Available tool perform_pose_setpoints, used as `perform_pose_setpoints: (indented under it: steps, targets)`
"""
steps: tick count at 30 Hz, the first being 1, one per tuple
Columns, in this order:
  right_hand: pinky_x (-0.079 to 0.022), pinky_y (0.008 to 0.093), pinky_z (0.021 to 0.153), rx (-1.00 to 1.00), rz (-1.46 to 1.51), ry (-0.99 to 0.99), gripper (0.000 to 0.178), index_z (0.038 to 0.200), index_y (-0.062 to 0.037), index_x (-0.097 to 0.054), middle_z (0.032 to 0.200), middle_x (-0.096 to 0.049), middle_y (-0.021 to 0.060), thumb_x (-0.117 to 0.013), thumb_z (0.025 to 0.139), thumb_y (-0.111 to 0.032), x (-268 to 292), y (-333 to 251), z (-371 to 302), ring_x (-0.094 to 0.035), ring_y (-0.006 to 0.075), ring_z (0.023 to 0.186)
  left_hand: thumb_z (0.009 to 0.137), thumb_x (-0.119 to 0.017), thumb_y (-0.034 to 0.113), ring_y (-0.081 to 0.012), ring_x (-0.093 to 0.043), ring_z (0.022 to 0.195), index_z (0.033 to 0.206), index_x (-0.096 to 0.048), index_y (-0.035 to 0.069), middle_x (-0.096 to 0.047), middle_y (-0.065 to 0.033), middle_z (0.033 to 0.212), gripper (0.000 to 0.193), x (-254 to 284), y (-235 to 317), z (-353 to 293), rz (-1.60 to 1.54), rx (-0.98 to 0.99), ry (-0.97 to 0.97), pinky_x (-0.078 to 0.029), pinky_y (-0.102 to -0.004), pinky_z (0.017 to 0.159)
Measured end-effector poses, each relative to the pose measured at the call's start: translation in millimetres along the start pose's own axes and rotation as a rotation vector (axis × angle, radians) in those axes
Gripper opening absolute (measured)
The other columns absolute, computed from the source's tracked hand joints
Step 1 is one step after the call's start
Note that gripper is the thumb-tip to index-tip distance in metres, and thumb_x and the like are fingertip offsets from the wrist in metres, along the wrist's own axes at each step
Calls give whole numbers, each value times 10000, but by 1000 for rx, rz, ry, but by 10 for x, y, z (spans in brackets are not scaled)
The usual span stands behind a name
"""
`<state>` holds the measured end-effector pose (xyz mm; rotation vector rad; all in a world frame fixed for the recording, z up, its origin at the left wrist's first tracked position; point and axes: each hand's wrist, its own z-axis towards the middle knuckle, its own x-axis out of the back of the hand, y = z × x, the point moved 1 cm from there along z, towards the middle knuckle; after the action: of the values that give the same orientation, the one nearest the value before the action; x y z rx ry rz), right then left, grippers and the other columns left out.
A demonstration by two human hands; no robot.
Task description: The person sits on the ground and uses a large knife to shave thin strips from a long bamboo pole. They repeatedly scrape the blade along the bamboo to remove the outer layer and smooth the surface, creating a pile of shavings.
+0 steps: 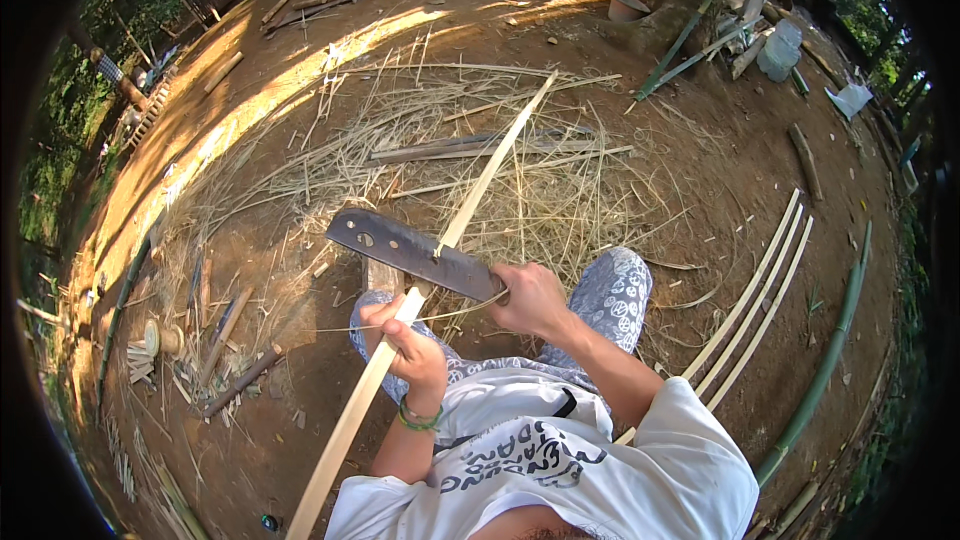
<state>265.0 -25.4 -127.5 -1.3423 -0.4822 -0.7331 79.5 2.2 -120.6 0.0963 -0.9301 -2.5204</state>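
So both hands are busy here: the left hand (pixel 412 348) is curled closed around one long pale strip (pixel 350 430), thumb along it, with a green bracelet (pixel 418 418) on that wrist. The right hand (pixel 530 298) is wrapped tight around the end of one wide dark blade (pixel 415 255), and its grip hides whatever handle there is. The blade lies crosswise over the strip, which runs from down by the person's side, up between the knees and out over the dirt ground (pixel 690 155). Toward the ground's right edge I count three more pale strips (pixel 754 312) side by side, then one green pole (pixel 830 368). Past the knees is a big mess of shavings (pixel 580 195), too many to count, and farther off, one bucket (pixel 627 8).
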Motion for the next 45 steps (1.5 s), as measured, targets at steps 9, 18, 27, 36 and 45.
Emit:
perform_pose_setpoints:
  steps: [9, 18, 27, 36, 45]
  targets:
    - [-536, 450, 602, -240, -70, -6, 199, 886, -44, -688, 690, -692, 147, -690, 732, -170, -54, 585, 184, -688, 318, 615, 1101, -358, 379, -234, -514, 696, 884, -578, -31, -528, -117, 781, 514, 173, 129, 12, 16, -86, -73, -419, -361, 620]
    - [-519, 415, 551, 238, -122, -85, 171, 880, -59, -736, 685, -705, 104, -675, 739, -133, 134, 37, -81, -655, 235, 543, 1097, -349, 406, -230, -494, 652, 829, -572, -13, -499, -108, 731, 545, 267, 123, -33, 34, -42, -10, -407, -356, 600]
    - [-535, 399, 530, -319, -261, -123, 189, 849, 16, -673, 636, -638, 113, -634, 794, -160, 209, 1316, 788, -595, 216, 530, 1099, -314, 420, -224, -492, 707, 848, -560, -15, -489, -106, 772, 560, 591, 100, 55, 50, -4, -46, -394, -349, 624]
    - [-544, 357, 508, -330, -163, -279, 301, 1063, -24, -711, 679, -665, 83, -640, 801, -155, 64, 930, 686, -606, 174, 546, 1103, -324, 396, -219, -497, 700, 844, -562, -14, -506, -106, 781, 540, 848, 40, 114, 21, 11, 71, -409, -353, 626]
    - [-549, 372, 597, -348, 116, -158, 302, 1012, 57, -717, 665, -682, 181, -660, 781, -130, 163, 365, 378, -680, 245, 591, 1104, -364, 343, -183, -482, 751, 815, -536, -12, -494, -79, 778, 489, 719, -43, 204, -92, 305, 203, -415, -328, 681]
